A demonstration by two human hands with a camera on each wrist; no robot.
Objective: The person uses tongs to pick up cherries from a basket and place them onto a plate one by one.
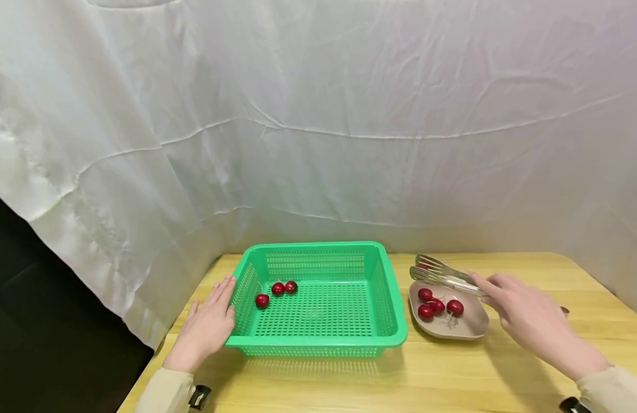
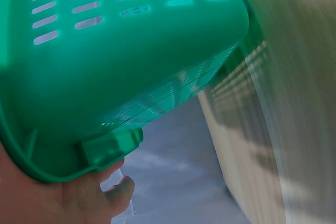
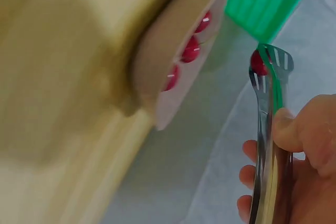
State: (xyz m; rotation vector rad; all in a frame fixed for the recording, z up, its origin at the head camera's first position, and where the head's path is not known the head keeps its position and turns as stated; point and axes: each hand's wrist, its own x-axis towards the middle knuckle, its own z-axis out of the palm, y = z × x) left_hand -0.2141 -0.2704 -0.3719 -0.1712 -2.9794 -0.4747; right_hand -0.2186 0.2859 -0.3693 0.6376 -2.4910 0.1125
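In the head view my right hand (image 1: 530,315) grips metal tongs (image 1: 447,278) with slotted heads. Between the heads is a cherry-like red fruit (image 3: 259,63), held above the far side of a pale dish (image 1: 476,324). Several more red fruits (image 1: 455,308) lie in that dish. My left hand (image 1: 207,324) rests its fingers, mostly straight, against the left rim of a green perforated basket (image 1: 318,341). Three red fruits (image 1: 278,288) sit inside, toward the basket's left end. From below, the left wrist view shows the basket's corner with the hand (image 2: 79,200) at its rim.
Basket and dish stand side by side on a light wooden table (image 1: 432,378). A pale cloth (image 1: 329,172) hangs behind it. Near the right wrist, the end of a small metal object (image 1: 564,310) shows. Something black (image 1: 50,332) fills the lower left, beyond the table edge.
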